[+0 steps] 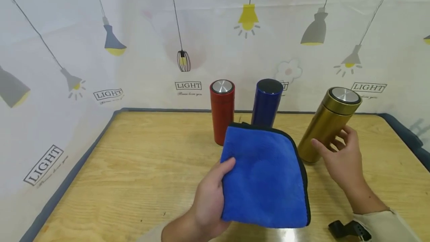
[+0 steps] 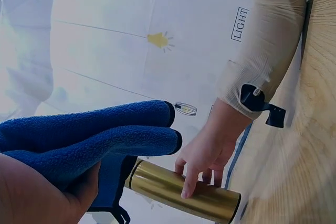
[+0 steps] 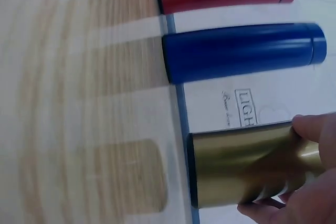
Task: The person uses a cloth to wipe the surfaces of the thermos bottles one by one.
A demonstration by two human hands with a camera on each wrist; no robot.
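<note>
Cloth point(image 1: 265, 182) is gripped by left hand point(image 1: 209, 197), raised gold flask point(image 1: 326, 125) by right hand point(image 1: 344, 163); far red flask point(image 1: 223, 114), blue flask point(image 1: 267, 104) untouched.

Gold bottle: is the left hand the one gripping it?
No, the right hand grips the gold bottle, while the left hand holds the blue cloth.
</note>
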